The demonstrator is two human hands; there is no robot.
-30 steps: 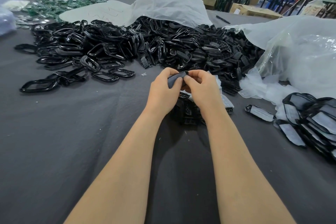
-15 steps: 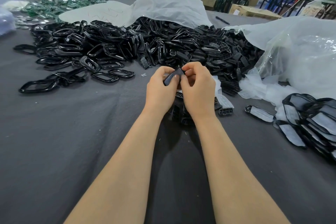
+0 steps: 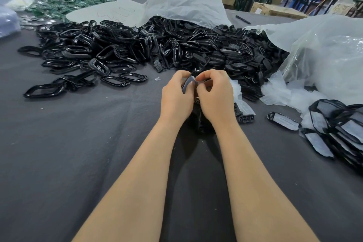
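Step in hand: you appear to be working the top edge of one small grey-faced part, either peeling its grey layer or pressing it home; which of the two cannot be told from here.
Left hand: your left hand has its fingers curled round the part, with the thumb lying on the grey face to steady it.
Right hand: your right hand is bent in tight, with thumb and forefinger pinching at the part's upper tip. The other fingers are tucked under and hold nothing that shows.
Where the part is: it is raised off the dark table cloth between your two hands, tilted on end, just in front of the heap of black parts.
Nearby: loose black frames lie to your left. A stack of grey-faced pieces lies to your right, well apart from your hands. A few black parts sit just beside your right wrist.
Next move: this probably calls for a firm hold from your left hand while the right works along the edge with a fine fingertip pinch. The piece would then likely go to the stack on the right.
Watch for: a small, smooth part can twist out of your grip.
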